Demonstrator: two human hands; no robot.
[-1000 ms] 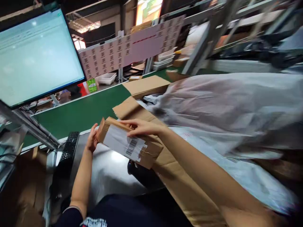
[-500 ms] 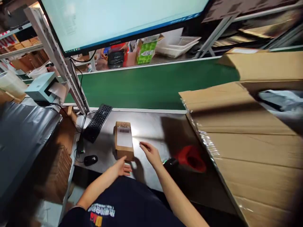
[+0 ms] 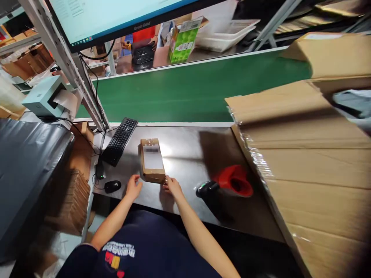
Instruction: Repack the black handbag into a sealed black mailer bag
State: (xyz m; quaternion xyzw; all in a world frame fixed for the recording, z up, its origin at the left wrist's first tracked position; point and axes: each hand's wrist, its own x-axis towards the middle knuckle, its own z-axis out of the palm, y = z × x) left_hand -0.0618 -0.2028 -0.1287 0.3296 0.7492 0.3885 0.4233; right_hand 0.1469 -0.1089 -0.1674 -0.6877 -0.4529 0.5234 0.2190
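Observation:
A small brown cardboard box (image 3: 152,160) with a white barcode label lies flat on the steel table (image 3: 188,154). My left hand (image 3: 133,186) rests on the table just left of the box's near end, fingers loosely curled and holding nothing. My right hand (image 3: 172,186) sits at the box's near right corner, fingertips touching it, fingers bent.
A black keyboard (image 3: 119,140) and mouse (image 3: 112,186) lie left of the box. A black and red handheld scanner (image 3: 224,184) sits to the right. A big open carton (image 3: 307,154) fills the right side. A green conveyor belt (image 3: 188,90) runs behind, under a large monitor (image 3: 116,15). A label printer (image 3: 43,96) stands at left.
The box, held up in both hands a second ago, now lies on the table. Both hands have come to its near end; the view has swung left and down.

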